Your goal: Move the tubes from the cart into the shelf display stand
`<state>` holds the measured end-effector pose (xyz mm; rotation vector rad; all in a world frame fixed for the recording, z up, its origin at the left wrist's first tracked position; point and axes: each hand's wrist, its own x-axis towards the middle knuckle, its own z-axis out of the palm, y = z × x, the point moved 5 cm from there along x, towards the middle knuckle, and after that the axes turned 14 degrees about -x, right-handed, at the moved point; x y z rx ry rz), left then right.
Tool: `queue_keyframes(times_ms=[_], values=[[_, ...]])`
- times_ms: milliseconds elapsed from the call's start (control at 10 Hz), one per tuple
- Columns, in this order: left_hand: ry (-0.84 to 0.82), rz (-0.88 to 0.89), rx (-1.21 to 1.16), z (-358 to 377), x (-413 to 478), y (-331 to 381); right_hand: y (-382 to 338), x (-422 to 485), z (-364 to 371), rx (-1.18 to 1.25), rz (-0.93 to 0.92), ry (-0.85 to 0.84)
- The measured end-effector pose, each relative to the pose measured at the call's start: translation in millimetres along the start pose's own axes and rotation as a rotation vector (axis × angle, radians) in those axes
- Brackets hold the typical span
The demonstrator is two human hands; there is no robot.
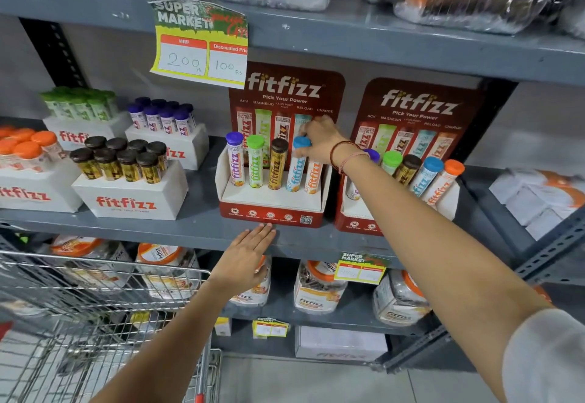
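The red and white fitfizz display stand (272, 212) sits on the grey middle shelf (196, 223). Upright in its slots are a purple-capped tube (235, 162), a green-capped tube (255, 162), a brown-capped tube (278, 165), a blue-capped tube (296, 171) and an orange tube (313, 178). My right hand (319, 141) closes over the top of the orange tube, hiding its cap, and its fingers touch the blue cap. My left hand (247, 257) lies flat and open against the shelf's front edge, just below the stand. The wire cart (95, 292) is at lower left; no tubes show in it.
A second fitfizz stand (357, 222) with several tubes is just right of the first, partly behind my right forearm. White boxes of capped tubes (133, 200) fill the shelf's left side. Jars (316, 288) line the shelf below. A yellow price tag (199, 41) hangs from the upper shelf.
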<state>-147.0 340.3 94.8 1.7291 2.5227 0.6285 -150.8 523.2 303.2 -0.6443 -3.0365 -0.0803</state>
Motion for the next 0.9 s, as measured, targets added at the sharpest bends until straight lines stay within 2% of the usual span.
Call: queue_keyframes(times_ms=[600, 800, 900], values=[[-0.071, -0.061, -0.058, -6.3, 3.4, 1.9, 1.9, -1.4, 10.6, -0.015, 0.020, 0.073], [-0.033, -0.139, -0.179, -40.2, 13.5, 11.6, 15.3, -46.9, -0.9, 0.084, 0.037, 0.364], [0.074, -0.090, -0.212, -76.5, 22.4, 26.2, 25.2, -87.3, -16.2, 0.194, 0.058, 0.468]])
